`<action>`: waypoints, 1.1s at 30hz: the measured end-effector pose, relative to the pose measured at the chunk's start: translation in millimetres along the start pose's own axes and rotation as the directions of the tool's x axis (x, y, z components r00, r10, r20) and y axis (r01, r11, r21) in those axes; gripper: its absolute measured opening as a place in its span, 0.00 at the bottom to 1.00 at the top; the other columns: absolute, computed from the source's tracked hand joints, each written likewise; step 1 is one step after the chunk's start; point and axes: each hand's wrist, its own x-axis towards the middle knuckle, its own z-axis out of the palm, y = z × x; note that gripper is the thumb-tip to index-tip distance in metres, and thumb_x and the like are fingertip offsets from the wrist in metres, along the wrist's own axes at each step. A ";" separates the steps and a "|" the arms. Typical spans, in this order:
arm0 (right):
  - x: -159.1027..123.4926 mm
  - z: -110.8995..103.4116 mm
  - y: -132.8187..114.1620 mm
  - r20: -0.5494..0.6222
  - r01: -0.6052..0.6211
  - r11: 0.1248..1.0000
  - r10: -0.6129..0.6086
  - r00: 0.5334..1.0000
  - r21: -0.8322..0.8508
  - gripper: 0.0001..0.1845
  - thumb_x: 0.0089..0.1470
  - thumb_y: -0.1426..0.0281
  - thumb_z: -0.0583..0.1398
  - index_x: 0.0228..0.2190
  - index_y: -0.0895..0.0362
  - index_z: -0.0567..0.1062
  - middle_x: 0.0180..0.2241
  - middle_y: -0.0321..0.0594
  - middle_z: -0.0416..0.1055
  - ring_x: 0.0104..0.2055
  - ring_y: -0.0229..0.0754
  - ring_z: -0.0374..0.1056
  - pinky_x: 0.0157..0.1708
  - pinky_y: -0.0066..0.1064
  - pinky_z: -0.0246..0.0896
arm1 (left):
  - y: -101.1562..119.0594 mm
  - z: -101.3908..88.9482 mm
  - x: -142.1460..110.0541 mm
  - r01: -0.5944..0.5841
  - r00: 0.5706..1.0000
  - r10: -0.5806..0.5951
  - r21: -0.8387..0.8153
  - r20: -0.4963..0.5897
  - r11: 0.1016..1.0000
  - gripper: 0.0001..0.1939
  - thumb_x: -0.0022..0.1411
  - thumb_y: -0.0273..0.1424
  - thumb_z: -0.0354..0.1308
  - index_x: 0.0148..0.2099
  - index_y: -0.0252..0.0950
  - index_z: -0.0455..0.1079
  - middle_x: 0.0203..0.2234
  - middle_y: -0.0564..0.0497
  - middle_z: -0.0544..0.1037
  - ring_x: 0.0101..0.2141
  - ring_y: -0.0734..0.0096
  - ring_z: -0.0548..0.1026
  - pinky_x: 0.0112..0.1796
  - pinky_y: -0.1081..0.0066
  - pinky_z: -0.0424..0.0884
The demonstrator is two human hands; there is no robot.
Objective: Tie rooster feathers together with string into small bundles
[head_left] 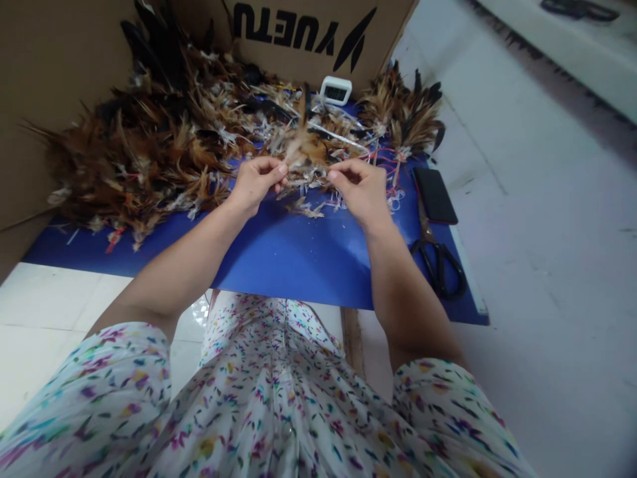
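My left hand (259, 182) is closed in a pinch on the base of a pale brown feather (297, 145), whose tip points up and away from me. To its right, my right hand (362, 189) has thumb and forefinger pressed together. Whatever sits between those fingertips is too small to make out. Loose brown and whitish feathers (306, 209) lie on the blue board under and between both hands. A large heap of brown and black feathers (169, 149) spreads to the left of my left hand.
A cardboard box (293, 50) walls the back and left. At the back stands a small white digital clock (336, 90). A feather bunch (403, 113) lies back right, with red and white strings (391, 169) before it. Black-handled scissors (438, 262) and a black phone (434, 194) rest at right.
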 end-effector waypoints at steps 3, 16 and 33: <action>-6.5 8.6 -7.5 0.087 0.017 0.997 -0.010 0.996 -0.079 0.10 0.54 0.61 0.65 0.30 0.54 0.79 0.30 0.37 0.78 0.32 0.41 0.71 0.38 0.37 0.68 | 0.8 -2.3 2.2 -0.014 0.997 0.012 -0.014 -0.078 1.000 0.14 0.60 0.40 0.66 0.33 0.35 0.70 0.23 0.55 0.76 0.20 0.84 0.68 0.27 0.79 0.69; -21.0 60.2 -27.9 0.445 0.297 0.786 -0.031 0.895 -0.542 0.14 0.62 0.72 0.55 0.45 0.54 0.78 0.48 0.51 0.72 0.53 0.56 0.62 0.52 0.51 0.58 | 0.9 -3.6 6.0 -0.092 0.990 0.099 0.071 -0.105 0.993 0.14 0.65 0.43 0.59 0.36 0.37 0.70 0.23 0.55 0.73 0.22 0.83 0.68 0.26 0.79 0.65; -18.3 56.8 -22.5 0.466 0.261 0.776 0.048 0.883 -0.574 0.08 0.61 0.75 0.54 0.36 0.59 0.74 0.46 0.55 0.70 0.51 0.57 0.63 0.51 0.50 0.59 | -6.1 -3.5 6.5 -0.094 0.990 0.100 0.058 -0.096 0.994 0.14 0.65 0.42 0.60 0.35 0.36 0.70 0.23 0.54 0.74 0.21 0.82 0.69 0.26 0.78 0.67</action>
